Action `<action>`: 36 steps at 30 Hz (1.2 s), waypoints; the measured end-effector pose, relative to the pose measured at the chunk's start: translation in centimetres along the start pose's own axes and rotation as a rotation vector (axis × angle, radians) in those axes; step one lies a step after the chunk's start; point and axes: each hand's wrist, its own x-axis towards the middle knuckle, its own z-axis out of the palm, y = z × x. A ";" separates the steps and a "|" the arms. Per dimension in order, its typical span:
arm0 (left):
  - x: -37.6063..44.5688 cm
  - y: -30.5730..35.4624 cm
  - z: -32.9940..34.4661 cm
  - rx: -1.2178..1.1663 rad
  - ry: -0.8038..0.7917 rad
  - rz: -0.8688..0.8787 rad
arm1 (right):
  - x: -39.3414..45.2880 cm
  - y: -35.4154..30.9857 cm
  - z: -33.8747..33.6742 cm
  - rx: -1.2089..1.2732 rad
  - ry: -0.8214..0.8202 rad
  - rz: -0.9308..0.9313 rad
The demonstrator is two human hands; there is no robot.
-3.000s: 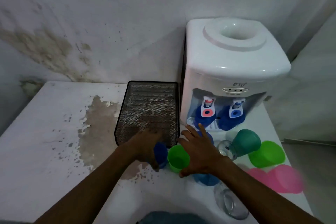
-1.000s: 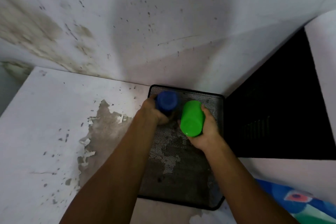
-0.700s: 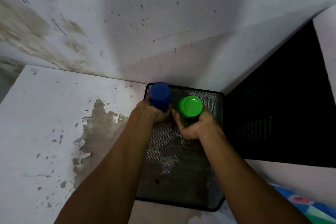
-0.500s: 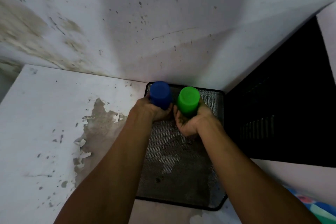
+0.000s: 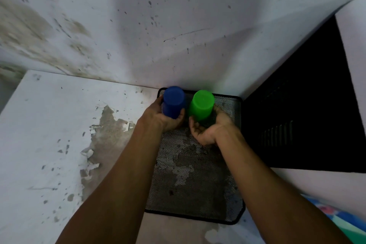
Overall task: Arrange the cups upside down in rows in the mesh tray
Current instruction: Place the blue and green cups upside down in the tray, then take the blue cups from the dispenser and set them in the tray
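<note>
The black mesh tray [image 5: 195, 217] lies on the white table, its far end against the wall. A blue cup [image 5: 173, 101] stands upside down at the tray's far left corner, with my left hand [image 5: 165, 120] wrapped around its lower part. Just to its right a green cup [image 5: 202, 104] stands upside down too. My right hand [image 5: 208, 131] cups its lower part from the near side, palm turned up, thumb on the left and fingers on the right. The two cups stand side by side, almost touching. The cups' rims are hidden by my hands.
The dispenser's black side panel [image 5: 297, 125] rises right beside the tray's right edge. The stained wall [image 5: 178, 35] stands directly behind the tray. A patch of peeled paint [image 5: 105, 134] marks the table left of the tray. Coloured shapes [image 5: 340, 218] show at bottom right.
Both hands carried the blue and green cups from the table front to the tray's far end. The green cup tipped from slanted to upside down beside the blue one.
</note>
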 end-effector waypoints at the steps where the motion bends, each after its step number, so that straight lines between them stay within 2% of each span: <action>1: -0.1 -0.1 0.1 -0.002 -0.007 0.012 | 0.1 0.0 -0.1 -0.007 -0.007 -0.002; 6: -0.7 -0.6 -0.4 0.018 -0.006 0.022 | -0.1 0.5 -1.6 -0.035 -0.040 -0.037; 10: -2.3 -1.7 -1.1 0.065 0.081 0.078 | -1.5 1.9 -3.5 -0.215 -0.028 -0.146; 14: -4.0 -4.5 -2.8 0.439 0.133 0.305 | -3.7 4.1 -5.7 -0.641 0.016 -0.325; 18: -6.1 -8.4 -5.1 0.749 0.143 0.612 | -6.3 6.1 -9.2 -0.955 0.035 -0.639; 23: -8.6 -14.0 -8.5 1.123 0.079 0.835 | -9.5 7.5 -14.8 -1.314 0.008 -0.989; 26: -9.0 -16.8 -10.2 1.384 0.011 0.925 | -11.2 7.9 -18.7 -1.483 0.055 -1.115; 29: -9.0 -19.5 -11.4 1.673 -0.108 1.008 | -12.9 8.1 -22.7 -1.536 0.107 -1.239; 36: -7.9 -26.4 -11.3 2.184 -0.326 0.960 | -17.1 7.6 -31.7 -1.567 0.343 -1.406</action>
